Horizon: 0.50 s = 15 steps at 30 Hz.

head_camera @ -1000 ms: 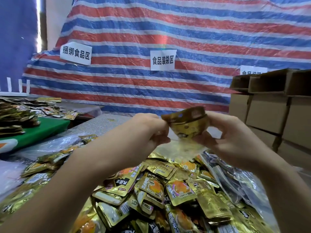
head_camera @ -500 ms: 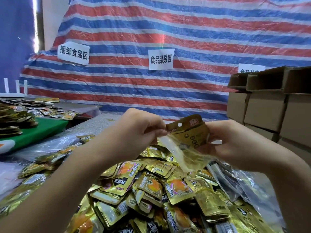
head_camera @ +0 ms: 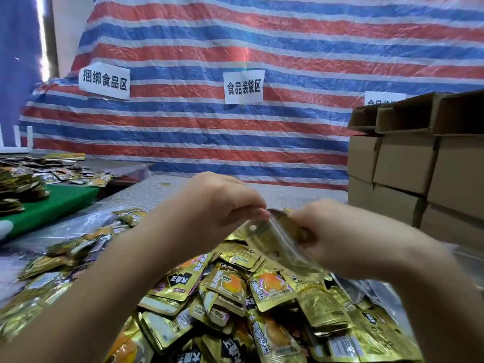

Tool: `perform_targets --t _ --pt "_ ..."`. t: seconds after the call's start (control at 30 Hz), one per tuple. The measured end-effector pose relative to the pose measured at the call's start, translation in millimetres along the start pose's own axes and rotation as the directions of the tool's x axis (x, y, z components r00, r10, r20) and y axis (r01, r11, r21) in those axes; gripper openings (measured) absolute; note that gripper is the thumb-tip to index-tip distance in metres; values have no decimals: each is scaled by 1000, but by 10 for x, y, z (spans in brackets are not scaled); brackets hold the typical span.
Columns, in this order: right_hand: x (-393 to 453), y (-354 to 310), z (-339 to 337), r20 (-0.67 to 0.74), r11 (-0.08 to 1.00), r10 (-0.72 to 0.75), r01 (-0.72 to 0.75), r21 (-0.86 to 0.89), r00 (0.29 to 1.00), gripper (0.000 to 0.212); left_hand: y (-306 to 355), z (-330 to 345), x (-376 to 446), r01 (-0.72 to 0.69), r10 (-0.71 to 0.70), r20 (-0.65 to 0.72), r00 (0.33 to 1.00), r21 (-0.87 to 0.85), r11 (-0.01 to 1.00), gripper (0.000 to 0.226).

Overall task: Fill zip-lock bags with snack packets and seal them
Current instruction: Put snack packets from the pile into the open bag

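Clear zip-lock bag [head_camera: 281, 244] hung above the packet heap [head_camera: 235, 297]; left hand [head_camera: 217, 205] pinched its rim, right hand [head_camera: 337, 234] gripped a gold packet (best fed corner-first).

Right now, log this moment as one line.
left hand: pinching bag top | right hand: gripping bag, packet inside | bag: above packet pile, seal unclear

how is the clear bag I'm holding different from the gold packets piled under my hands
The clear bag is see-through, with a gold packet partly visible inside; the gold packets are opaque printed foil. The bag is held up in the air, pinched by the left hand and right hand; the packets lie loose in a heap. The bag looks larger than a single packet. Both are shiny and flat.
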State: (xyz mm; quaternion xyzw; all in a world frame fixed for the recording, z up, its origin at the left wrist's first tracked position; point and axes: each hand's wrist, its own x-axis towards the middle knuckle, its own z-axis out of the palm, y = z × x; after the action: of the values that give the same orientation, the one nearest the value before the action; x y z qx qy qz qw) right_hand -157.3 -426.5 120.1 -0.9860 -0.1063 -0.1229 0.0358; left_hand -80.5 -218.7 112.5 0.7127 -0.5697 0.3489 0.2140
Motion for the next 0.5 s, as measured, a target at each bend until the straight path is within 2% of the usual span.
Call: perform_targets --t 0.07,0.13,0.2,0.27,0.33,0.4,0.5 --pt "36 -84 49 -23 999 -31 30 -45 999 19 45 -8 6 -31 33 -43 999 48 998 28" --pt "44 -68 -2 -149 1000 -5 7 13 989 17 26 -45 6 -6 19 -156 988 81 997 30" --pt "36 -8 -91 -310 995 22 11 103 950 38 -47 -83 -6 73 -49 -275 960 77 994 24" --pt "44 18 -148 -499 977 -38 136 162 866 50 -108 -94 -16 170 -143 -371 918 43 985 20" --pt "69 10 -140 -653 947 -69 255 195 754 47 -131 -77 -16 244 -235 -435 869 -35 969 15" --pt "110 5 -96 -739 934 -54 295 200 672 42 -117 -53 -14 280 -299 -479 825 -113 954 10" --pt "163 6 -38 -791 937 -52 305 173 609 28 -95 -57 -12 271 -336 -542 770 -199 942 8"
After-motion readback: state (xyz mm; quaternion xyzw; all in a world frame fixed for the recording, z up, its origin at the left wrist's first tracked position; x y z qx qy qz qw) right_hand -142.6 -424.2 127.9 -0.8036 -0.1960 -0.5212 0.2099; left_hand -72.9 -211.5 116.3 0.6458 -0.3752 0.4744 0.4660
